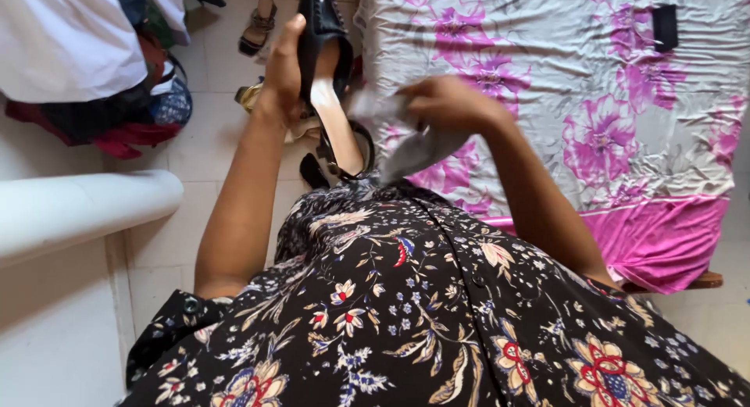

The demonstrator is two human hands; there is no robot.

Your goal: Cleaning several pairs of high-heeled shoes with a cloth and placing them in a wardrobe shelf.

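My left hand (283,67) grips a black heeled sandal (328,71) with a pale insole, holding it upright by its side above the tiled floor. The heel and ankle strap hang down near my floral dress. My right hand (445,102) is closed on a crumpled grey-white cloth (410,141), which sits just to the right of the sandal. The cloth is slightly blurred. Whether the cloth touches the sandal, I cannot tell.
A bed with a grey sheet printed with pink flowers (594,102) fills the right side; a small black object (665,26) lies on it. Another sandal (258,24) rests on the floor at the top. A pile of clothes (101,71) and a white rounded surface (78,208) are at left.
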